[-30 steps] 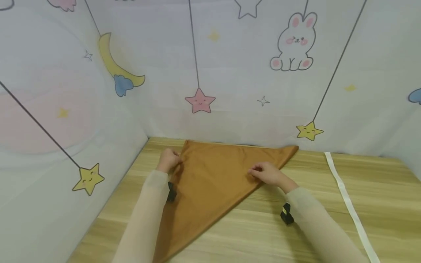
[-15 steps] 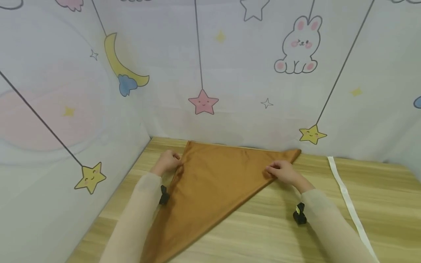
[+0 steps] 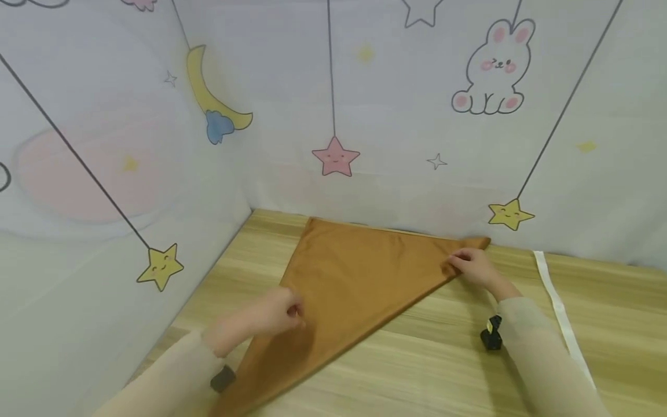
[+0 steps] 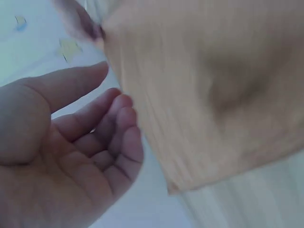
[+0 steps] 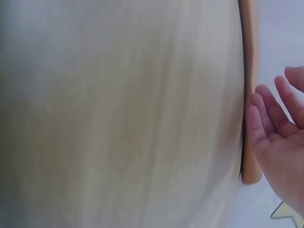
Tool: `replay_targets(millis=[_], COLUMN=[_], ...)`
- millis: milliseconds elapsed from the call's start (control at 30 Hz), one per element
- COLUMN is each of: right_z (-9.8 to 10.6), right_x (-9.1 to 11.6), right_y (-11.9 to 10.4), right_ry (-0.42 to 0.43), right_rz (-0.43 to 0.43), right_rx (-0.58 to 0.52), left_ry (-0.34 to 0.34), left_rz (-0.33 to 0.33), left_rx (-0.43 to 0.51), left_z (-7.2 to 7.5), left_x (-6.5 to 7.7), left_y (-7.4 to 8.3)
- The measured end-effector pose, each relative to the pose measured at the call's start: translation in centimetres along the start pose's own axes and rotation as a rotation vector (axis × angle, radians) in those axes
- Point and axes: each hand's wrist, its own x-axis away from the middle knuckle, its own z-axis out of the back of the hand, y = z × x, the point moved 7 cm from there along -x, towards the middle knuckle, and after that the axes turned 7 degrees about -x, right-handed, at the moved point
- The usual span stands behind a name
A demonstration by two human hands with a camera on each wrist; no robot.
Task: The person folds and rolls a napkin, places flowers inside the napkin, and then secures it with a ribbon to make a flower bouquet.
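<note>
your loosely curled left hand hovers over orange-brown triangular cloth; dragging by your right hand, pinch unclear, could wrinkle it.

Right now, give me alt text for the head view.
A person's left hand above a brown triangular cloth, right hand near its far right corner, on a wood-grain table; white strip at right.

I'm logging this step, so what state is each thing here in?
Brown cloth: lying in a triangle, lightly wrinkled
White strip: laid out lengthwise, not rolled up
Left hand: loosely curled, holding nothing
Right hand: fingers relaxed, near the cloth's right corner
</note>
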Motion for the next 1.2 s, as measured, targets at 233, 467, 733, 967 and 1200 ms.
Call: replay_targets(millis=[233,467,733,967,1200], right_z=[1.7,2.8,3.0,2.9,1.8], right_x=[0.1,-0.1,-0.2,-0.2,-0.1], right_y=[2.0,2.9,3.4,3.9,4.0], right_ry=[0.027,0.046,0.04,-0.046,-0.166], right_rz=[-0.052,-0.08,-0.114,-0.104,-0.065], right_rx=[-0.013,0.008,-0.013,0.081,0.218], left_ry=[-0.171,-0.238,-0.2,-0.185,-0.162], left_rz=[-0.03,0.039,0.104,0.183,0.304], left_rx=[0.084,0.206,0.248,0.33,0.387], left_z=[-4.0,-6.5,-7.0,-7.1,-7.6], left_x=[5.3,7.7,8.9,9.8,11.0], left_y=[1.9,0.2,-1.4,-1.8,-2.3])
